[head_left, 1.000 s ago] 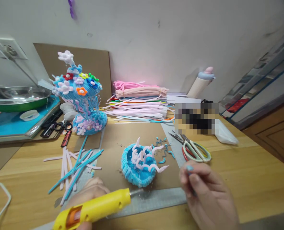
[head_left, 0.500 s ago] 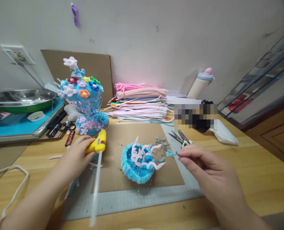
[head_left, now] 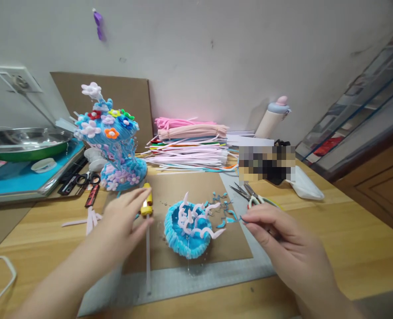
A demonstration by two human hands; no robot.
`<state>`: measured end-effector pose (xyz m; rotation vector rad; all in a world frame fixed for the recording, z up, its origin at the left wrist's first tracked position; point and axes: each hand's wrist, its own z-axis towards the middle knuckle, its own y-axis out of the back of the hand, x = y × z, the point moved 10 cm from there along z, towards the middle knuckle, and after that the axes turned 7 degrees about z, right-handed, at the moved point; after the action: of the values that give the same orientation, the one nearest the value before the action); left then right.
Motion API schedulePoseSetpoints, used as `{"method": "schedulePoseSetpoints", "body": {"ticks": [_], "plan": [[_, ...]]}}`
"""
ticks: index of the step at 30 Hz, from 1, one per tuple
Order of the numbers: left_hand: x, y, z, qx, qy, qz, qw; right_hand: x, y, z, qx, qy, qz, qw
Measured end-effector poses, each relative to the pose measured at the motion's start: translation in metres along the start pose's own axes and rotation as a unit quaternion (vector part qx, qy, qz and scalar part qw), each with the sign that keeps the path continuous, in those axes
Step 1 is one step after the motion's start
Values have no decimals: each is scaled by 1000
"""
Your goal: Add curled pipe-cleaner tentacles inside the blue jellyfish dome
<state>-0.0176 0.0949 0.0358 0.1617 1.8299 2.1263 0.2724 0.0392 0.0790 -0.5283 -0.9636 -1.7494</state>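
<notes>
My left hand (head_left: pixel 130 217) is beside the yellow hot glue gun (head_left: pixel 146 201), its fingers apart and no longer wrapped round it. A long whitish glue stick (head_left: pixel 148 261) sticks out of the gun toward me. Between thumb and forefinger, my right hand (head_left: pixel 283 243) pinches a thin dark wire with a small blue bit (head_left: pixel 230 219) at its end. Between the hands, a fluffy blue pipe-cleaner bowl (head_left: pixel 176 239) lies on the cardboard (head_left: pixel 226 248), pale pink curled strands (head_left: pixel 213 232) rising from it. Small blue wired pieces (head_left: pixel 220 201) lie just behind it.
A finished-looking blue flowered jellyfish ornament (head_left: pixel 110 133) stands at the left. Bundled pipe cleaners (head_left: pixel 190 146) are stacked at the back. Scissors (head_left: pixel 246 192) lie behind my right hand. A metal bowl (head_left: pixel 27 141) and a bottle (head_left: pixel 272 117) stand further out.
My left hand has loosened from the glue gun, which now rests on the cardboard with its stick pointing toward me. My right hand keeps its pinch. The view has shifted slightly.
</notes>
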Motion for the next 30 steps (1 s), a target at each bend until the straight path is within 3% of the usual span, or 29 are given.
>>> {"method": "schedulePoseSetpoints", "body": {"ticks": [3, 5, 9, 12, 15, 17, 20, 22, 26, 30], "plan": [[-33, -23, -10, 106, -10, -125, 986, 28, -14, 12, 76, 70, -28, 994], [-48, -34, -12, 133, -14, -169, 976, 49, -28, 17, 139, 129, -95, 977], [-57, -47, -15, 107, -10, -226, 968, 77, -48, 13, 200, 209, -205, 935], [-52, -51, -23, 61, 29, -243, 968, 81, -45, 3, 182, 199, -226, 936], [-46, -56, -34, 39, 77, -264, 961, 70, -40, -11, 167, 144, -198, 955], [-43, -62, -40, 49, 111, -301, 946, 49, -44, -21, 188, 65, -172, 965], [-41, -66, -42, 64, 138, -389, 909, 12, -52, -32, 200, -66, -156, 965], [-41, -67, -40, 68, 149, -452, 877, -4, -55, -36, 184, -115, -140, 966], [-41, -75, -36, 80, 178, -533, 823, -18, -55, -36, 140, -139, -118, 973], [-39, -78, -36, 74, 193, -559, 803, -29, -50, -36, 120, -158, -137, 971]]}}
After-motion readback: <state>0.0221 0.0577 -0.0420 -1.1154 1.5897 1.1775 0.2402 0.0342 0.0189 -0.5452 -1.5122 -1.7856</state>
